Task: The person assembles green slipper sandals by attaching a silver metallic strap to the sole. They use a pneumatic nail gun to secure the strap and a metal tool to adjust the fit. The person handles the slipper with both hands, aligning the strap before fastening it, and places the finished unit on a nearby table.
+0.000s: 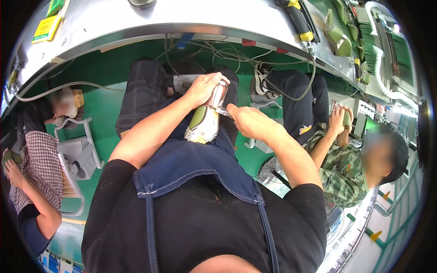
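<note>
A green and white shoe upper [199, 119], with a shiny brownish part at its upper end, rests over my lap. My left hand [203, 88] is wrapped round that shiny end and steadies it. From the right, my right hand [251, 122] grips a small metal tool [222, 111], whose flat tip lies against the upper's side. Most of the tool's handle is hidden in my fist, so its exact kind does not show.
The metal workbench [182, 19] curves across ahead, bearing a yellow-and-black power tool [298, 22] and green shoe uppers [336, 34] at right. Cables [236, 57] hang beneath. Co-workers sit at both sides; the right one's hands [337, 119] hold a green piece. A grey stool [75, 150] stands left.
</note>
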Demonstrator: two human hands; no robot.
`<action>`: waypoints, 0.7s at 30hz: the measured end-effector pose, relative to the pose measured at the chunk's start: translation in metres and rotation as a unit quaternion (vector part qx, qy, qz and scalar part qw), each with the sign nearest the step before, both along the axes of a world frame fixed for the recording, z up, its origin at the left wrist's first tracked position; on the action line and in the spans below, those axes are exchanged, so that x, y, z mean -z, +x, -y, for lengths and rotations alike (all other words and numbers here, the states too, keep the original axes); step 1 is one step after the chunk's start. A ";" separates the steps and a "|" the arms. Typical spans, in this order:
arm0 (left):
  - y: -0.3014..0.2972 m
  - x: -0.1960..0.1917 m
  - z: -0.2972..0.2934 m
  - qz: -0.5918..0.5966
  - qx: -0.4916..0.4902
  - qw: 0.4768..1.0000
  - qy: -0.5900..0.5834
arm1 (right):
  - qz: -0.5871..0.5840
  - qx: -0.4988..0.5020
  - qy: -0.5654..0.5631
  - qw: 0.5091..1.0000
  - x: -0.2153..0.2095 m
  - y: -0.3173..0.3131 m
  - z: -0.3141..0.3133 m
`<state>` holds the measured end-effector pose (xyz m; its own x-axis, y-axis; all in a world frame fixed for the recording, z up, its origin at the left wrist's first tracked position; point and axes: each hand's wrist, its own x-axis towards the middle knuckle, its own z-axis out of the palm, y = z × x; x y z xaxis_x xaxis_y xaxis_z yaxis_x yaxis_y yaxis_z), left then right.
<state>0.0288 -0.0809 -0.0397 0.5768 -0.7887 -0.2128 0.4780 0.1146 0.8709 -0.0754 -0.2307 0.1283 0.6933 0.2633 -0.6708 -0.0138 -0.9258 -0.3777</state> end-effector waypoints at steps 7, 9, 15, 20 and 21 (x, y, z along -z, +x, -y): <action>0.002 0.002 0.003 0.054 -0.008 0.998 0.019 | -0.002 0.016 0.013 1.000 -0.004 0.001 0.004; 0.005 0.001 0.005 0.059 -0.012 0.998 0.018 | 0.002 0.017 0.016 1.000 -0.001 0.000 0.005; 0.006 0.001 0.005 0.014 -0.005 1.000 0.015 | 0.003 -0.024 -0.007 1.000 0.001 0.009 0.008; 0.008 -0.001 0.005 0.005 0.007 1.000 0.011 | 0.005 0.008 0.019 1.000 0.000 0.005 0.010; 0.008 -0.002 0.006 0.007 0.003 1.000 0.009 | 0.007 0.013 0.026 1.000 0.000 0.005 0.011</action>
<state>0.0370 -0.0872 -0.0379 0.5750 -0.7884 -0.2186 0.4658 0.0958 0.8797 -0.0707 -0.2422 0.1283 0.7092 0.2789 -0.6475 -0.0322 -0.9046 -0.4250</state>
